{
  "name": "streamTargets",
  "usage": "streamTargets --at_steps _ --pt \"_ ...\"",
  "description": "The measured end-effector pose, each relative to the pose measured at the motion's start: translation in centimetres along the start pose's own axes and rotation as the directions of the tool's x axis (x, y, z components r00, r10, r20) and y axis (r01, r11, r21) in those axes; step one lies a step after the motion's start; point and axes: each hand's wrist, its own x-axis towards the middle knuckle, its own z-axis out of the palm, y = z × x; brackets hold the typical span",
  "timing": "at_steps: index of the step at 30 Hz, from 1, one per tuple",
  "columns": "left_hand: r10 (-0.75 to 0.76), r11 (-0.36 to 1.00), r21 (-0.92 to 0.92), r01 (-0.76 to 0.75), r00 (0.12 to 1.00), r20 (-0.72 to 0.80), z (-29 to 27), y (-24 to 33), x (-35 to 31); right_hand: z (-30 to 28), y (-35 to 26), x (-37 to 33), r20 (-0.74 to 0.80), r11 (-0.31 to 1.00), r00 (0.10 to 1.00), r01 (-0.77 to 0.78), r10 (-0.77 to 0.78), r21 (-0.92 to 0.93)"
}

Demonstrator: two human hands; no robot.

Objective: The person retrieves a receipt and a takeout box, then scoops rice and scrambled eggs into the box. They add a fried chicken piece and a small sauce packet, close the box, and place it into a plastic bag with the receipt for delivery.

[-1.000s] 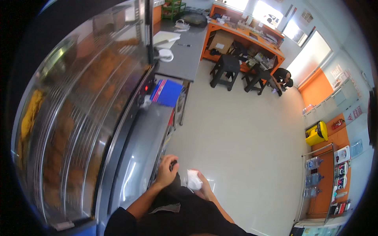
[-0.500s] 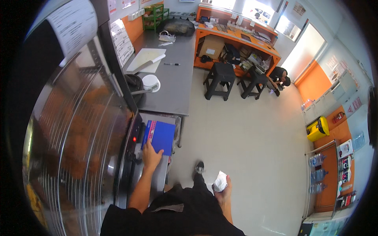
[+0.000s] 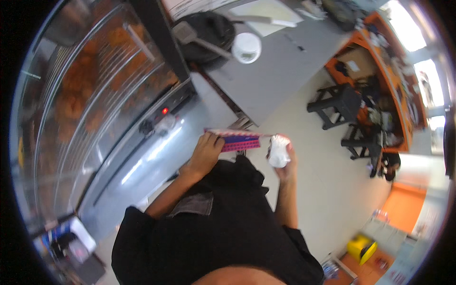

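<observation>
My left hand (image 3: 207, 151) is closed on the near-left end of a thin blue carton with a pink patterned band (image 3: 241, 145), which hangs in front of my body, seen almost edge-on. Crumpled white paper, apparently a wrapper (image 3: 279, 154), is gripped in my right hand (image 3: 286, 166); whether anything is inside it is hidden. The carton's right end reaches up to the wrapper, and I cannot tell whether they touch. Both hands are above the floor, just right of a steel counter (image 3: 137, 173).
A glass display case (image 3: 95, 95) with wire racks of orange-brown food stands at left. The grey table (image 3: 285, 61) ahead bears a black pan (image 3: 204, 38), a white scale (image 3: 246, 47) and a knife (image 3: 266, 20). Black stools (image 3: 337, 104) and a crouching person (image 3: 390, 165) are to the right.
My left hand has lifted the blue carton off the steel counter and brought it right, beside the wrapper in my right hand. The view has turned toward the left.
</observation>
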Motion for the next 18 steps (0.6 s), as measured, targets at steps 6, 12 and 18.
streamTargets --at_steps 6,12,18 --pt "-0.219 0.963 0.161 0.218 0.976 -0.01 1.5 3.5 1.3 4.9 -7.1 7.1 0.379 0.694 0.756 -0.136 0.534 -0.707" --pt "-0.377 0.901 0.236 0.364 0.926 0.011 2.1 5.9 0.3 9.0 -4.8 8.9 0.32 0.328 0.611 0.103 0.724 -0.939" --pt "-0.635 0.769 0.071 0.635 0.747 0.2 0.8 6.9 -0.8 7.3 -2.0 8.8 0.43 0.134 0.659 0.45 0.618 -0.883"
